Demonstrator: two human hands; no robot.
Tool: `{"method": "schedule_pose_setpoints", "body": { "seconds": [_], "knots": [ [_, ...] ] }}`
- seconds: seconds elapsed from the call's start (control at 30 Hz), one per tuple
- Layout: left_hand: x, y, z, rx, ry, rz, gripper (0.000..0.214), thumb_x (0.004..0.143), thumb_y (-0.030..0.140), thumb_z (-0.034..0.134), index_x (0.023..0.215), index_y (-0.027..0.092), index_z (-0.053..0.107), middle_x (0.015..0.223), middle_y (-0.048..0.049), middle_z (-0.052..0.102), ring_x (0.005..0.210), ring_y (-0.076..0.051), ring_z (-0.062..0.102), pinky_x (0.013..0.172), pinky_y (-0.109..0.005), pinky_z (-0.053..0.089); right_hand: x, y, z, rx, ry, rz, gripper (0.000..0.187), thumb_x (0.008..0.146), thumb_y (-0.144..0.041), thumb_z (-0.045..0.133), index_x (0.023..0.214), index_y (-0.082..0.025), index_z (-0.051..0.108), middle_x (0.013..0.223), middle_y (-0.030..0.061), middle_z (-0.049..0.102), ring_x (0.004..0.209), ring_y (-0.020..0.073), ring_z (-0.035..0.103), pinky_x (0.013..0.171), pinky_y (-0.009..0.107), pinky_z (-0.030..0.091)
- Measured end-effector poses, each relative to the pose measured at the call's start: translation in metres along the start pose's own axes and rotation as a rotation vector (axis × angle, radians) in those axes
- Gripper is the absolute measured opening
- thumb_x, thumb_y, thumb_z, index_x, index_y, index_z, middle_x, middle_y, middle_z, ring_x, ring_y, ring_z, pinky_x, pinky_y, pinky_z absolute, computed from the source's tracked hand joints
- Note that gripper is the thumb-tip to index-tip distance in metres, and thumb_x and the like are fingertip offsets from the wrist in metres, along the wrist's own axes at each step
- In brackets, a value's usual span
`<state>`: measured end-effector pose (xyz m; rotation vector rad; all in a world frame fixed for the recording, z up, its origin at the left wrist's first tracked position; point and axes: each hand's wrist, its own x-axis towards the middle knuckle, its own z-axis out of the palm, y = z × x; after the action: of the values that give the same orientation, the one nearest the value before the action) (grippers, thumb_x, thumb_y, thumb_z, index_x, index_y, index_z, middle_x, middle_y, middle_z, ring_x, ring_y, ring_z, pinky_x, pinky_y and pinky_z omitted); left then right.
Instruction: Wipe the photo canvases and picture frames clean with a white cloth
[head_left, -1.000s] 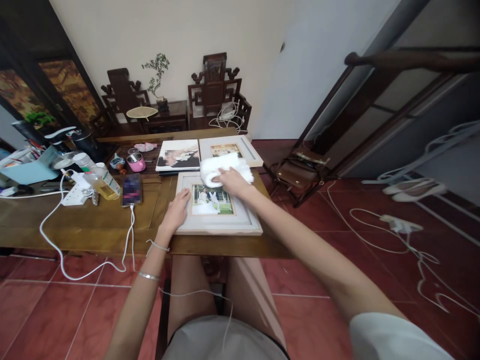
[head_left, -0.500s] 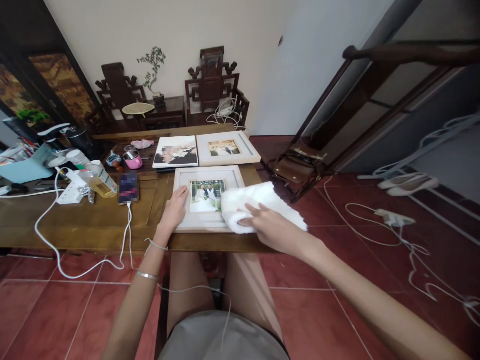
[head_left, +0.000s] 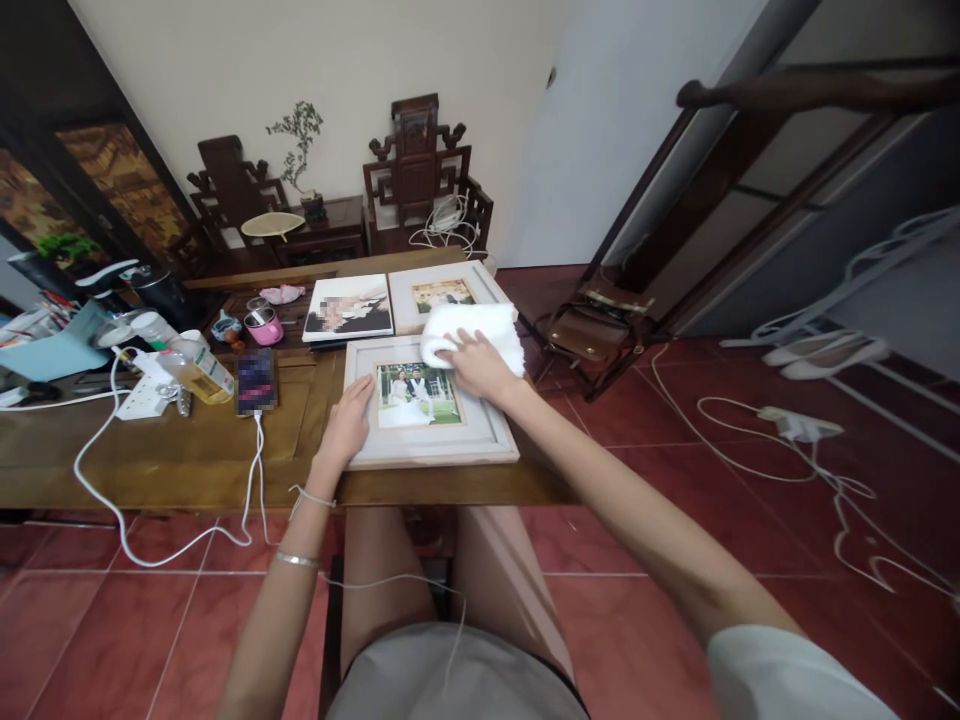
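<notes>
Right hand (head_left: 484,367): fingers spread across the top of a white cloth (head_left: 491,320) and bent onto it, with the cloth held bunched beneath the palm. Left hand (head_left: 347,422): fingers extended and laid along the left border of the near picture frame (head_left: 431,452), apparently steadying it without a closed grip. The left thumb's exact contact cannot be told.

The near frame lies flat on the desk (head_left: 180,478), close to the front edge, with its photo (head_left: 415,397) face up. The cloth covers the frame's upper right corner. In this view it also overlaps part of the rear picture frame (head_left: 403,302); whether it touches that frame cannot be determined.

Status: wiping of the near frame appears to be in progress. The photo and lower border are uncovered. Which areas are finished and which are left cannot be judged from the surface, as no clear dirt or streaks can be made out.

Beside the rear frame, to its left, lies a printed photo panel (head_left: 349,305). Farther left on the desk are a phone (head_left: 256,383), a pink cup (head_left: 264,326) and a bottle (head_left: 208,377).
</notes>
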<state>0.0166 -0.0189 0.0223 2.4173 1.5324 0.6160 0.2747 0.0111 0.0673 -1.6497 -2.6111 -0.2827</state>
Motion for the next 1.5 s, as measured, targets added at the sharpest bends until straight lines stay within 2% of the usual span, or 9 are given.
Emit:
{"method": "schedule_pose_setpoints", "body": {
  "seconds": [0.17, 0.37, 0.5, 0.7, 0.87, 0.97, 1.13, 1.3, 1.5],
  "knots": [
    [0.0, 0.003, 0.0, 0.01, 0.013, -0.005, 0.065, 0.076, -0.005, 0.032, 0.136, 0.018, 0.042, 0.145, -0.0073, 0.04, 0.135, -0.018, 0.035, 0.11, -0.041, 0.033, -0.065, -0.029, -0.021, 0.011, -0.081, -0.132, 0.05, 0.076, -0.003, 0.043, 0.121, -0.015, 0.059, 0.133, 0.0186, 0.048, 0.124, 0.0363, 0.039, 0.098, 0.053, 0.029],
    [0.0, 0.005, 0.001, 0.03, 0.011, -0.006, 0.063, 0.076, -0.005, 0.031, 0.134, 0.018, 0.044, 0.144, -0.0073, 0.041, 0.135, -0.018, 0.035, 0.11, -0.041, 0.033, -0.133, -0.066, -0.066, 0.297, -0.174, -0.301, 0.058, 0.065, 0.003, 0.044, 0.116, -0.017, 0.062, 0.125, 0.0159, 0.057, 0.12, 0.0297, 0.048, 0.097, 0.046, 0.037],
    [0.0, 0.002, 0.001, 0.022, 0.0, 0.011, 0.064, 0.075, -0.006, 0.033, 0.134, 0.018, 0.044, 0.144, -0.0078, 0.041, 0.135, -0.019, 0.034, 0.11, -0.044, 0.032, -0.116, -0.069, -0.048, 0.324, -0.084, -0.285, 0.06, 0.066, 0.002, 0.044, 0.121, -0.016, 0.06, 0.134, 0.0161, 0.05, 0.126, 0.03, 0.042, 0.102, 0.049, 0.032],
    [0.002, -0.003, 0.002, -0.006, -0.011, 0.026, 0.064, 0.074, -0.005, 0.033, 0.133, 0.017, 0.045, 0.144, -0.0086, 0.041, 0.134, -0.021, 0.034, 0.11, -0.047, 0.032, -0.025, -0.018, 0.002, 0.13, 0.059, -0.073, 0.056, 0.074, -0.004, 0.045, 0.129, -0.013, 0.052, 0.141, 0.0164, 0.042, 0.131, 0.0326, 0.033, 0.105, 0.049, 0.025],
    [0.001, -0.002, 0.001, -0.024, -0.02, 0.008, 0.065, 0.075, -0.005, 0.033, 0.134, 0.02, 0.044, 0.145, -0.0066, 0.04, 0.135, -0.021, 0.034, 0.108, -0.05, 0.033, 0.021, 0.002, 0.008, 0.061, 0.05, -0.01, 0.056, 0.078, -0.009, 0.046, 0.133, -0.015, 0.048, 0.144, 0.0143, 0.038, 0.131, 0.0353, 0.028, 0.102, 0.052, 0.023],
    [0.0, 0.001, -0.001, -0.03, -0.011, -0.011, 0.067, 0.075, -0.005, 0.032, 0.135, 0.022, 0.042, 0.145, -0.0059, 0.039, 0.135, -0.02, 0.033, 0.109, -0.05, 0.033, 0.009, -0.009, 0.004, 0.032, -0.022, -0.076, 0.054, 0.078, -0.008, 0.044, 0.131, -0.016, 0.051, 0.143, 0.014, 0.039, 0.129, 0.0365, 0.03, 0.101, 0.055, 0.023],
    [-0.001, 0.005, -0.001, -0.03, -0.003, -0.034, 0.067, 0.076, -0.005, 0.031, 0.137, 0.021, 0.04, 0.147, -0.0062, 0.037, 0.136, -0.02, 0.032, 0.109, -0.048, 0.032, -0.056, -0.039, -0.028, 0.089, -0.191, -0.185, 0.057, 0.074, -0.004, 0.043, 0.128, -0.016, 0.055, 0.139, 0.0162, 0.044, 0.127, 0.0382, 0.035, 0.098, 0.058, 0.028],
    [0.0, 0.006, 0.0, -0.021, -0.028, -0.041, 0.065, 0.078, -0.004, 0.03, 0.137, 0.021, 0.04, 0.148, -0.0055, 0.036, 0.137, -0.019, 0.03, 0.11, -0.047, 0.031, -0.106, -0.062, -0.066, 0.258, -0.297, -0.327, 0.064, 0.067, 0.002, 0.042, 0.126, -0.018, 0.057, 0.13, 0.0157, 0.055, 0.12, 0.0314, 0.047, 0.093, 0.048, 0.04],
    [0.001, 0.004, 0.0, 0.0, -0.051, -0.013, 0.054, 0.086, 0.003, 0.029, 0.137, 0.016, 0.04, 0.147, -0.0088, 0.036, 0.137, -0.02, 0.03, 0.111, -0.046, 0.03, -0.088, -0.063, -0.031, 0.266, -0.087, -0.299, 0.061, 0.069, -0.004, 0.048, 0.127, -0.018, 0.055, 0.142, 0.0137, 0.042, 0.131, 0.033, 0.033, 0.104, 0.054, 0.026]
  ]
}}
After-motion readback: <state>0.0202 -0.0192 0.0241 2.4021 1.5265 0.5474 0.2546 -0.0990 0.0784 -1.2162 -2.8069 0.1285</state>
